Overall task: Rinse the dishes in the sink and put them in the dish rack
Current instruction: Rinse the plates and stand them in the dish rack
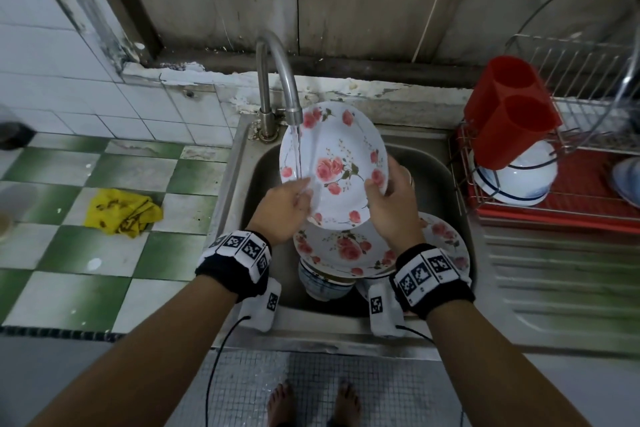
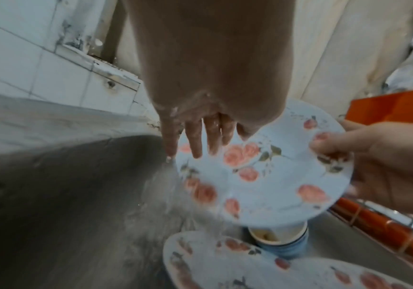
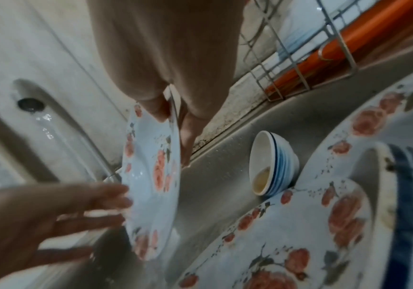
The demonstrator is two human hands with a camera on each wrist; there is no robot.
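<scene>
The right hand [image 1: 389, 204] pinches the plate [image 1: 341, 163] at its four o'clock rim, thumb on the face, fingers behind. The left hand [image 1: 285, 206] lies with straight wet fingers [image 2: 195, 136] flat on the face at seven o'clock, grasping nothing. The plate is tilted over the sink [image 1: 436, 166], under water running from the tap [image 1: 277, 80]. Below, at six o'clock, more flowered plates [image 1: 341, 250] rest on a blue-patterned bowl [image 1: 322, 282]; a small striped bowl [image 3: 272, 164] lies on its side. At three o'clock stands the dish rack [image 1: 571, 80], holding a white bowl [image 1: 519, 180] and a red cutlery holder [image 1: 509, 111].
</scene>
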